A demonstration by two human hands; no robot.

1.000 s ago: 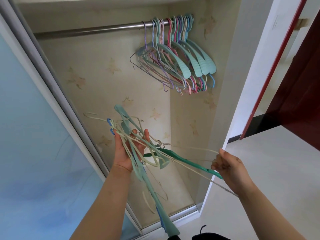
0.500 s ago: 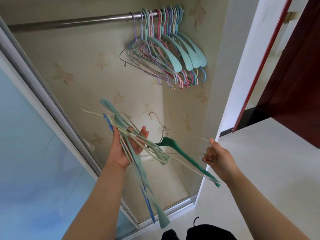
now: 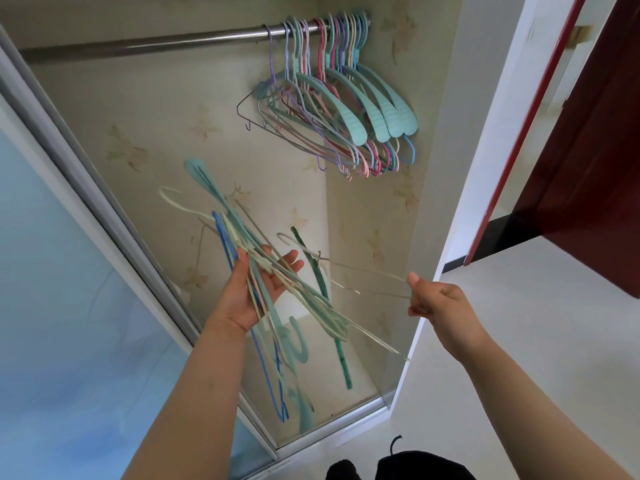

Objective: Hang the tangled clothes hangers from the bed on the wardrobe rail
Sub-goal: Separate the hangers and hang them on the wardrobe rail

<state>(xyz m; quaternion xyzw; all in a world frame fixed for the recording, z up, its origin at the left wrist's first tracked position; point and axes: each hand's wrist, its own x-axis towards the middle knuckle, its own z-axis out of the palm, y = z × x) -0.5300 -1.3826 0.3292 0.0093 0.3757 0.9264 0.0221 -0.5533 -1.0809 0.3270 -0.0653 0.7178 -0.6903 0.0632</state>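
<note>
A tangled bunch of hangers (image 3: 277, 299), teal, blue and pale cream, lies across the palm of my left hand (image 3: 258, 289), whose fingers are spread and nearly straight under it. My right hand (image 3: 438, 301) pinches a thin cream wire hanger (image 3: 367, 271) that leads back into the bunch. A dark green hanger (image 3: 325, 299) hangs down from the tangle. High in the open wardrobe runs the steel rail (image 3: 145, 43), and several coloured hangers (image 3: 339, 105) hang crowded at its right end.
The wardrobe's sliding door (image 3: 69, 289) with its blue glass panel stands on my left. On the right are a white wall edge (image 3: 460, 202) and a dark red door (image 3: 588, 161). The left stretch of the rail is bare. Pale floor lies beneath.
My left hand has opened flatter beneath the bunch. The green hanger has swung from slanting to hanging nearly straight down. My right hand has drawn the thin hanger rightward, away from the tangle.
</note>
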